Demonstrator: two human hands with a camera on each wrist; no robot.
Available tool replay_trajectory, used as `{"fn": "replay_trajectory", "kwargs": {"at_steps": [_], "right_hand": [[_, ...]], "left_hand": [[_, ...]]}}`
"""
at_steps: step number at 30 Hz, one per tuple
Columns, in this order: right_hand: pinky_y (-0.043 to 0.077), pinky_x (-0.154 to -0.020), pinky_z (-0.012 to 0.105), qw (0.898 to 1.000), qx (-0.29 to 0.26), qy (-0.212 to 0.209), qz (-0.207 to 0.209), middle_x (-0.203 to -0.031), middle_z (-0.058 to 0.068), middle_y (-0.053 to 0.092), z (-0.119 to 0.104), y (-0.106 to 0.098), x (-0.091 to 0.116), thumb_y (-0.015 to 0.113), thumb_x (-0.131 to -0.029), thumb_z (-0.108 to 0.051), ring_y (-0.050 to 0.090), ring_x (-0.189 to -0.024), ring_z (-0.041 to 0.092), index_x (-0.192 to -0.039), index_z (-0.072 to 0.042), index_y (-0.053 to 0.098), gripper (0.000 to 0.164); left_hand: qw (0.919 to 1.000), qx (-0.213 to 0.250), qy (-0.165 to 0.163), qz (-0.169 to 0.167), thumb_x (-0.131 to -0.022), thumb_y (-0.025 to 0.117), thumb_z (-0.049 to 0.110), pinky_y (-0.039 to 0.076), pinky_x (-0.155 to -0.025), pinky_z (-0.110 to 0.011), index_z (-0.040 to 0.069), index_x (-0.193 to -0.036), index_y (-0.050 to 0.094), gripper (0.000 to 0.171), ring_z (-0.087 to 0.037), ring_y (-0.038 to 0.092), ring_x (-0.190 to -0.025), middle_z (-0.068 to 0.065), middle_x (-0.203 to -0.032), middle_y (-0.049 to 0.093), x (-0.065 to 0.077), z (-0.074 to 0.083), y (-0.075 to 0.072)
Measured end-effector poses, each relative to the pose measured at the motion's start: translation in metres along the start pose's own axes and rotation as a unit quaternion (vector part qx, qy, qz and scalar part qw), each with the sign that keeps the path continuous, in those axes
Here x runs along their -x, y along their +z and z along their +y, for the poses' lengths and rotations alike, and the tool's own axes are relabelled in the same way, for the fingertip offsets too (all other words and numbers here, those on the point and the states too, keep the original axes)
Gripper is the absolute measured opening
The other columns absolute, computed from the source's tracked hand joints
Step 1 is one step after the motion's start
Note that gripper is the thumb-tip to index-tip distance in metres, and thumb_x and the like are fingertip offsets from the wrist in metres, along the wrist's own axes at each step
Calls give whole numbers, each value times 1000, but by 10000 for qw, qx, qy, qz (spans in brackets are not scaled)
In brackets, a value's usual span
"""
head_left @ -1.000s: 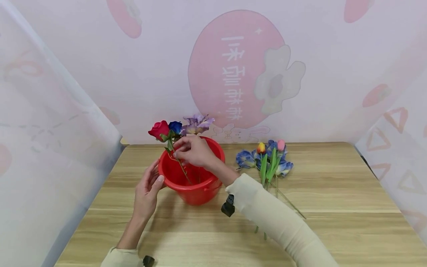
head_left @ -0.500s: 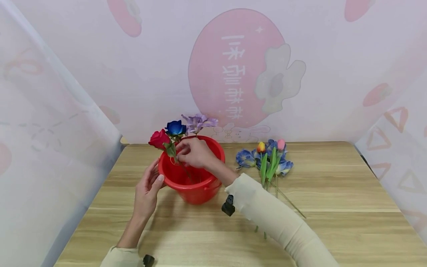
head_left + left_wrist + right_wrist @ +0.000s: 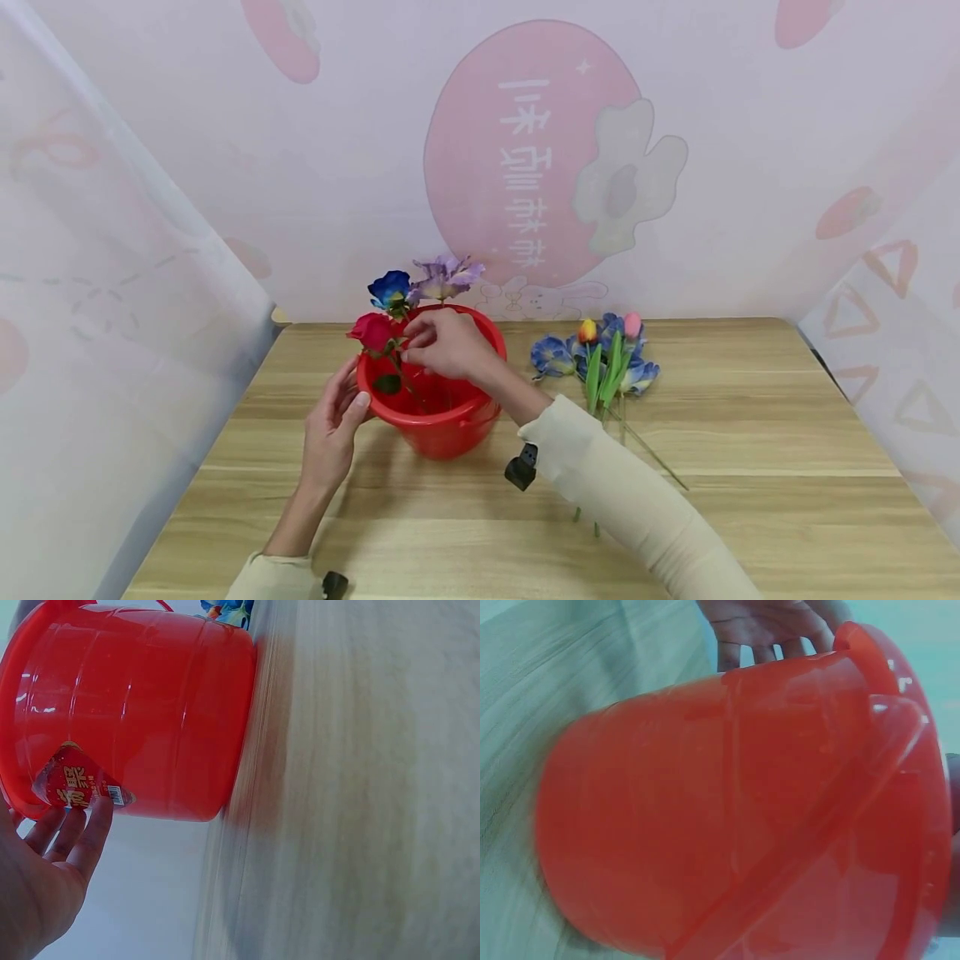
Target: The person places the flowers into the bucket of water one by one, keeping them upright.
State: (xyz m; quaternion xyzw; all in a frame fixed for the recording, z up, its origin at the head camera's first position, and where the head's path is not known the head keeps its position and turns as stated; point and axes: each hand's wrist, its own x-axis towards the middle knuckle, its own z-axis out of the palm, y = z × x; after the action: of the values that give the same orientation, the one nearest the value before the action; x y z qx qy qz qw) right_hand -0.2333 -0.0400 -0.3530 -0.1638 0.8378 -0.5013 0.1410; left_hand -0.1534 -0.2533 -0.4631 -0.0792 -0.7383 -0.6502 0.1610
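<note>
A red bucket (image 3: 438,433) stands on the table, its outside showing a printed label (image 3: 75,780) in the left wrist view. My left hand (image 3: 330,433) rests against its left side, with nearly straight fingers on the outer wall and the thumb by the rim. Above the bucket's opening, my right hand (image 3: 446,342) pinches the stem of a red rose (image 3: 372,332); the fingertips are partly hidden. A blue rose (image 3: 390,288) and a purple iris-like flower (image 3: 447,277) rise at the back of the bucket. In the right wrist view, the bucket's wall hides the right fingers.
Right of the bucket lie blue iris-like flowers (image 3: 552,357), a yellow-orange tulip (image 3: 587,332) and a pink tulip (image 3: 632,325), stems toward the front. Printed cloth (image 3: 360,150) walls the table's (image 3: 750,417) back and sides. The bucket's handle (image 3: 780,870) hangs down its outside.
The red rose has moved right and lower toward the rim, and its leaves have turned. My right hand has shifted slightly right. The left hand and bucket have stayed put.
</note>
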Motion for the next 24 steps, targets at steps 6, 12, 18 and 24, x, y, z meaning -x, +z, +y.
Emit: {"fn": "replay_trajectory", "kwargs": {"at_steps": [6, 12, 18, 24], "right_hand": [[68, -85, 46, 9996, -207, -160, 143, -114, 10, 78, 0, -9, 10, 81, -97, -16, 81, -94, 30, -128, -9, 74, 33], [69, -85, 46, 9983, -467, -298, 188, -119, 14, 77, -1, -20, 20, 79, -97, -14, 79, -105, 36, -131, -4, 71, 36], [69, -78, 34, 9963, -752, -354, 229, -122, 16, 76, 3, -36, 34, 79, -99, -15, 78, -107, 35, -137, -2, 68, 42], [69, -81, 37, 9924, -1067, -340, 504, -121, 13, 77, 8, -57, 49, 79, -98, -16, 78, -104, 30, -137, -8, 69, 40]], "left_hand": [[10000, -13, 24, -30, -109, 56, 6, 64, -88, -21, 13, -162, 48, 53, -8, 70, -123, -13, -150, 61, 0, 0, 0], [10000, -64, 10, 1, -110, 56, 7, 64, -87, -21, 14, -162, 48, 53, -5, 70, -123, -3, -146, 63, 1, -1, -1], [9999, -89, 38, 31, -109, 57, 6, 64, -86, -20, 13, -161, 49, 53, -4, 70, -121, 5, -142, 65, 1, 0, 0], [9999, -83, 70, 20, -109, 56, 6, 64, -87, -20, 14, -161, 49, 53, -11, 71, -123, -11, -148, 63, 0, 0, 0]]}}
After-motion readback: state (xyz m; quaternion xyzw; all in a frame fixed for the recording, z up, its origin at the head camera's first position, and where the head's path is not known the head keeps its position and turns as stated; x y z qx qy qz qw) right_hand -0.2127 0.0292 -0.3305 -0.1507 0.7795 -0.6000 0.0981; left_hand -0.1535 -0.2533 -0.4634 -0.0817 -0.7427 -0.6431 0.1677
